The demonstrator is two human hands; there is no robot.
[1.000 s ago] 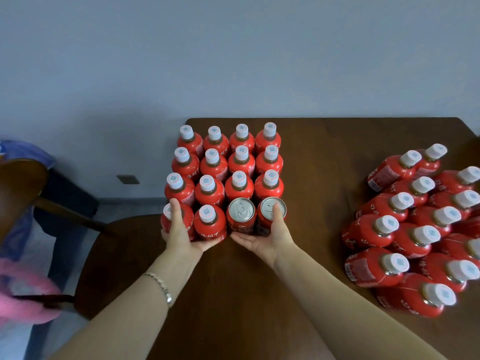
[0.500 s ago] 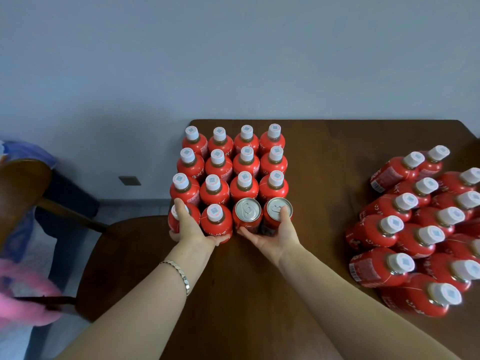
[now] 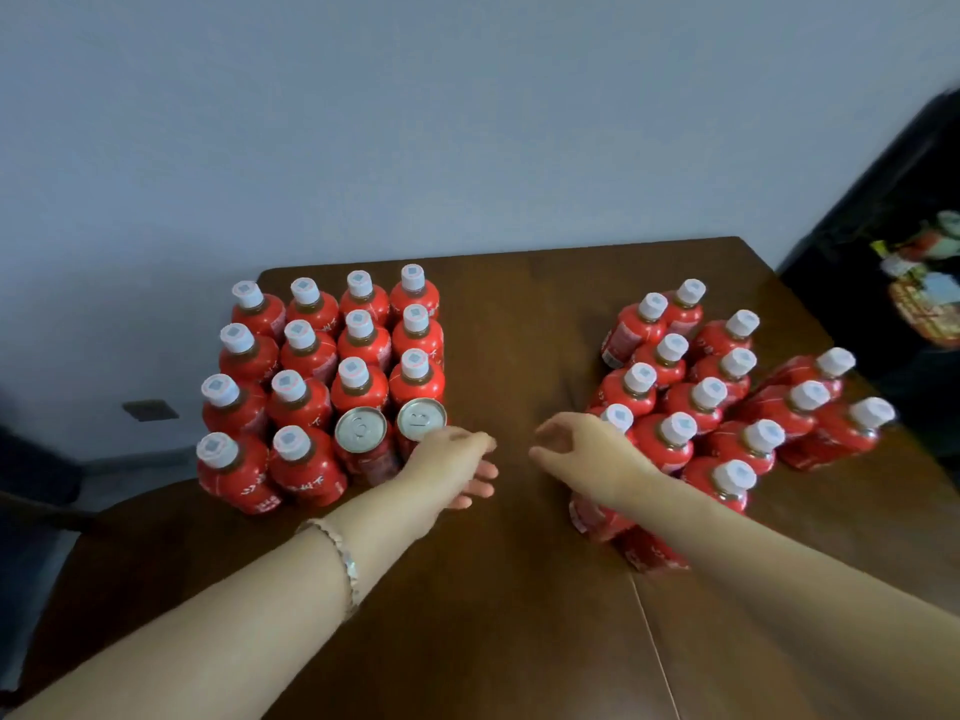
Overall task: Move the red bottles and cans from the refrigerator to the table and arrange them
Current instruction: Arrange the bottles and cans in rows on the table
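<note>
Moved since a second ago: both my hands have come off the front row of the left block, where they were pressed against it, and now sit between the two groups (the view has swung to the right as well).
Wall socket: low on the grey wall, left of the table.
Left block: red bottles with white caps, upright and touching, four across and four deep, at the table's far-left corner.
Cans: two red ones with silver tops, side by side, filling the right half of the block's front row, just beside two bottles.
Bracelet: on my left wrist.
Left hand: just right of the nearer can, fingers relaxed and spread toward the middle, holding nothing; whether it brushes the can I cannot tell.
Table: dark brown wood, bare between the groups.
Right hand: blurred, fingers loosely curled with thumb apart, gripping nothing, at the front-left edge of the right group.
Right group: more red bottles, caps up, in loose uneven rows, well apart from the left block.
Dark cabinet: at the right edge, behind the table, with a colourful blurred patch on it.
</note>
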